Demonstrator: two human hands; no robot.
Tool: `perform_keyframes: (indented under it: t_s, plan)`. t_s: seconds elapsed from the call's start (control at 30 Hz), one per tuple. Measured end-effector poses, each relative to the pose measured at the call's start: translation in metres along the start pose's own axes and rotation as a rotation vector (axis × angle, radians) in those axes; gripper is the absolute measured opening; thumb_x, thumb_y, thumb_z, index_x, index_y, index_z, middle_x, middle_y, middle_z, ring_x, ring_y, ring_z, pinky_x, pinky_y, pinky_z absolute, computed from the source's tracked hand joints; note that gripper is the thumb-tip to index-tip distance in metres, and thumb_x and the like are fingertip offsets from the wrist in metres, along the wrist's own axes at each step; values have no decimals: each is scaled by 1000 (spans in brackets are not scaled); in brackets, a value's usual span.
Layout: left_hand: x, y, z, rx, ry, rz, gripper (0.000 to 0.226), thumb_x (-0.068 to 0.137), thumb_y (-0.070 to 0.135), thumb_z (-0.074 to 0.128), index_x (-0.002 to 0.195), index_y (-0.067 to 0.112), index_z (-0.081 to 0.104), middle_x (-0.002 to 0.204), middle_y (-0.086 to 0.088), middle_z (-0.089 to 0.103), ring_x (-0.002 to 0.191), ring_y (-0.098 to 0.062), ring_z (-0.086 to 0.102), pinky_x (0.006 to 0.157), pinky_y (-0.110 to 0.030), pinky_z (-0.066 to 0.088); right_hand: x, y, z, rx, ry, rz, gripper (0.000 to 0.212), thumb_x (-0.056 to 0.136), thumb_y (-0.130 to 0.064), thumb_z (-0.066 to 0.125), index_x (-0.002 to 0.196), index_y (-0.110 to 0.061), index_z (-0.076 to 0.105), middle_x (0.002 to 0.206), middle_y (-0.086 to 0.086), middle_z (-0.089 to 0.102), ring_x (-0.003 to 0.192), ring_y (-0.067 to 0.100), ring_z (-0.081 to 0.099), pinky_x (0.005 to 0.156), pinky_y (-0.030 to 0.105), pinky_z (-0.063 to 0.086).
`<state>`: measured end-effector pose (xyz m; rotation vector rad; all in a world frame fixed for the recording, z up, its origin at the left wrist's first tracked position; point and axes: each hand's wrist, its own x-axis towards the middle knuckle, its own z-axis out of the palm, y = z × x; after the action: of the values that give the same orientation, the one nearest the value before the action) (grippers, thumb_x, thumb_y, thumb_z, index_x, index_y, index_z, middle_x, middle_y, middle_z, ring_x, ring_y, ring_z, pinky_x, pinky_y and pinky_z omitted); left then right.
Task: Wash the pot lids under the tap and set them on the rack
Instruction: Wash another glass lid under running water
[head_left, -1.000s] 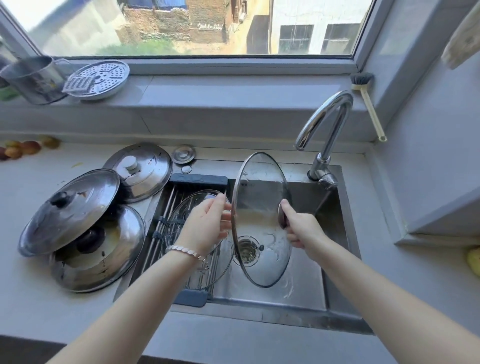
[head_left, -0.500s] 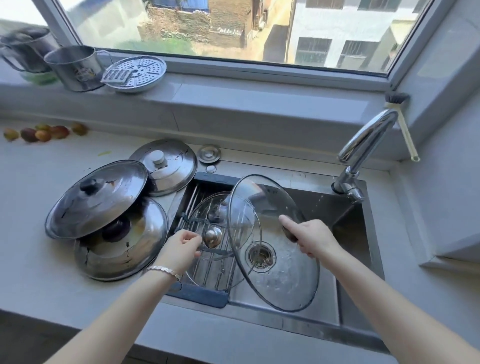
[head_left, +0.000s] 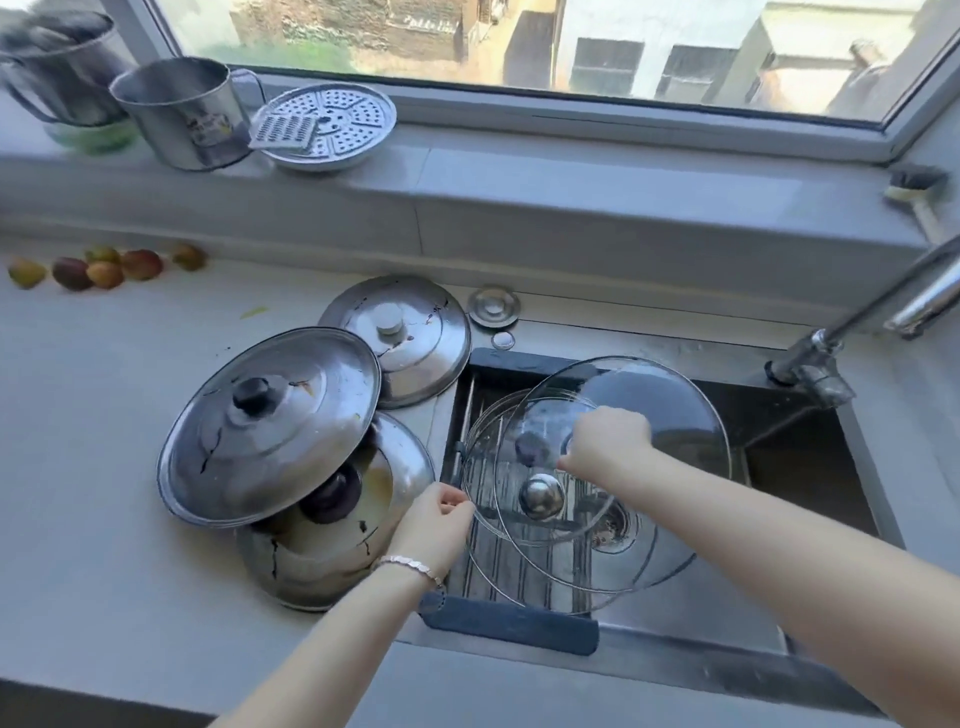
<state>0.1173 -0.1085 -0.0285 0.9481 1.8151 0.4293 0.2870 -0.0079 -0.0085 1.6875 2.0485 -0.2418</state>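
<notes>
Over slatted rack (head_left: 509, 626), round glass lid (head_left: 675, 509), in right hand (head_left: 605, 441)

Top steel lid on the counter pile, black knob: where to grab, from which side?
Take the black knob, coming straight down from above. The steel lid lies dome-up and tilted over a lower lid, so the knob stands clear at its centre, while the thin rim overlaps the lid below. The left hand is nearest.
</notes>
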Motion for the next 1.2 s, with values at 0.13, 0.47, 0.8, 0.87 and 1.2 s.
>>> perform_keyframes:
  t_s: [0.13,0.47,0.8,0.87,1.2]
  plan:
    - [11,-9,-9,-30,-34,-22,6,90,24,47,93,25,52,91,9,56,96,-17,63,73,-28,46,24,-33,11,19,-66,16,28,90,-39,50,103,-17,63,100,0,63,88,20,61,59,20,39]
    - [24,-16,-27,-77,-68,-15,9,91,21,46,95,23,54,88,9,57,98,-19,63,80,-30,49,32,-42,22,200,-21,71,38,93,-40,46,68,-11,53,77,4,57,76,24,53,47,21,29]
    - [24,-27,-32,-87,-47,-56,13,89,18,48,80,26,53,86,7,58,99,-21,63,79,-28,45,30,-23,6,472,-391,36,23,82,-23,62,67,-11,50,66,4,56,55,16,52,55,26,47]
    - [23,-30,-39,-94,-2,-30,13,88,17,50,78,26,55,84,6,60,95,-21,64,83,-30,48,29,-23,-9,481,-347,67,21,86,-17,56,67,-9,51,67,6,58,55,19,56,59,30,52]
    - [40,-85,-113,942,678,555,70,29,5,79,97,11,65,109,-17,56,101,-32,46,71,-41,53,-1,-164,13,659,-146,-254,40,86,-27,56,123,-14,48,123,9,55,109,28,55,86,34,48]
